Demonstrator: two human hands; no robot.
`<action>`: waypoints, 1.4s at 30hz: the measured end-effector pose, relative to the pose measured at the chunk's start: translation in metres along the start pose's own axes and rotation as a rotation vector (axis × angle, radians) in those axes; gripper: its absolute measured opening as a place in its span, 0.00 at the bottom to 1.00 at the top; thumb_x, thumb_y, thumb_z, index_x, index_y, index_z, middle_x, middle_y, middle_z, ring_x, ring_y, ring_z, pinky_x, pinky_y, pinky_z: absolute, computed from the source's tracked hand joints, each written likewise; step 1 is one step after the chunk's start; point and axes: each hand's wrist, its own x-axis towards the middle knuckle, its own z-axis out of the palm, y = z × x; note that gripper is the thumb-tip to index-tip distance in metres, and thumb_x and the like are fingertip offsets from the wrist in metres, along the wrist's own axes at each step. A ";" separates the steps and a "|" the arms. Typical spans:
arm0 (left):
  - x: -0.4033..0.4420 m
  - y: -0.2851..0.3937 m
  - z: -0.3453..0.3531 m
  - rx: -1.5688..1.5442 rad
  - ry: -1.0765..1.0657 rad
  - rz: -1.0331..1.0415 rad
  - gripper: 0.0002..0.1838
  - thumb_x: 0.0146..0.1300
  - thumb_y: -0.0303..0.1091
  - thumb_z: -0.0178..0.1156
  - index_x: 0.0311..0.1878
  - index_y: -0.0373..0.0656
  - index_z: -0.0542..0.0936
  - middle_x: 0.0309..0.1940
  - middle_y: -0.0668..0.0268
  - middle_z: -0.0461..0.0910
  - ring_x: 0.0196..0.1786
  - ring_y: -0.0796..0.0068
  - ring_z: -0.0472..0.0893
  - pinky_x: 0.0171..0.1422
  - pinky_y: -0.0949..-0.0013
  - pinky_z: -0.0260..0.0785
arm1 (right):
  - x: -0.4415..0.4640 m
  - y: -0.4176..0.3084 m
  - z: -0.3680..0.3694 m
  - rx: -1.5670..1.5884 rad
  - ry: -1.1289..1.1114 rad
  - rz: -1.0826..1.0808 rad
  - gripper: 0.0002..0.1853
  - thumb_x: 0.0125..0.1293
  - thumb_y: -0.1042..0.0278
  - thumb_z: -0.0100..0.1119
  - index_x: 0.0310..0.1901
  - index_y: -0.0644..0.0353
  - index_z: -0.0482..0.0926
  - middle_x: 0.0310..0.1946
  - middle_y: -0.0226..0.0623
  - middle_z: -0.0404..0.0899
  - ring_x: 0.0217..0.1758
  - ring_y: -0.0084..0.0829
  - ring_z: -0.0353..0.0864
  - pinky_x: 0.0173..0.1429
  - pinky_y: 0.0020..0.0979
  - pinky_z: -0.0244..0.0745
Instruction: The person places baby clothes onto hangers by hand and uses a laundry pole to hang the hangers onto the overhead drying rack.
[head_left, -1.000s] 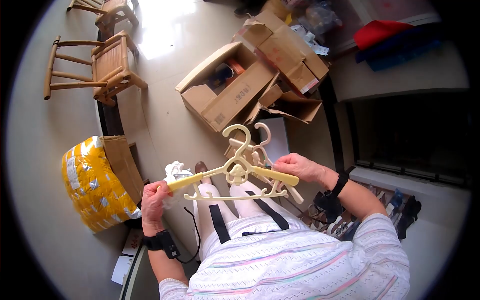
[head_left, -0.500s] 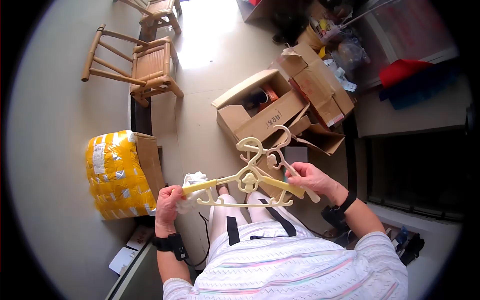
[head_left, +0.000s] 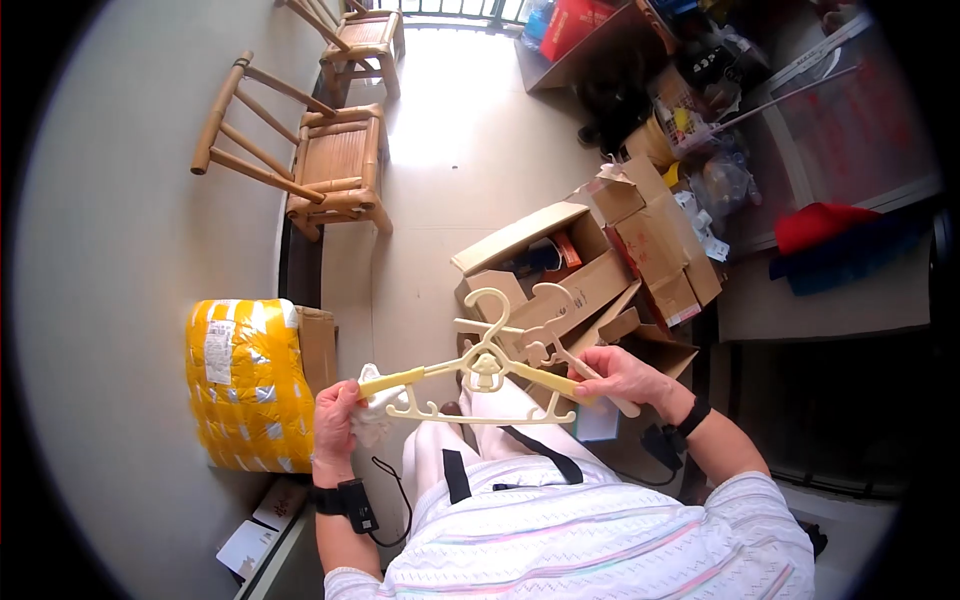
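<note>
A pale yellow plastic clothes hanger (head_left: 400, 381) spans the space between my hands, its hook pointing away from me and a small figure in its middle. My left hand (head_left: 336, 425) is closed around its left end. White crumpled cloth (head_left: 376, 412) hangs beside those fingers; whether they grip it too, I cannot tell. My right hand (head_left: 622, 380) is closed on a pinkish-beige hanger (head_left: 563, 357), whose arm sticks out below the palm. The yellow hanger's right end meets the fingers of that hand. Behind the hooks, another pale bar shows, partly hidden.
Open cardboard boxes (head_left: 540, 290) stand on the floor ahead, to the right. On the left are a yellow-taped parcel (head_left: 250, 385) and bamboo chairs (head_left: 340, 160). Bags and baskets crowd the far right, near a red cloth (head_left: 822, 227).
The view has tilted up, so the room sits lower in it. The yellow hanger has shifted slightly left, and its hook stands further apart from the beige one. Both hands keep their grip.
</note>
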 end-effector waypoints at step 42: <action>0.210 0.111 -0.030 -0.101 0.234 -0.214 0.11 0.59 0.33 0.60 0.25 0.37 0.81 0.19 0.74 0.75 0.22 0.87 0.69 0.27 0.82 0.58 | 0.584 -0.286 -0.089 -0.791 0.077 -0.048 0.14 0.51 0.61 0.56 0.35 0.64 0.79 0.24 0.38 0.78 0.29 0.30 0.77 0.37 0.33 0.72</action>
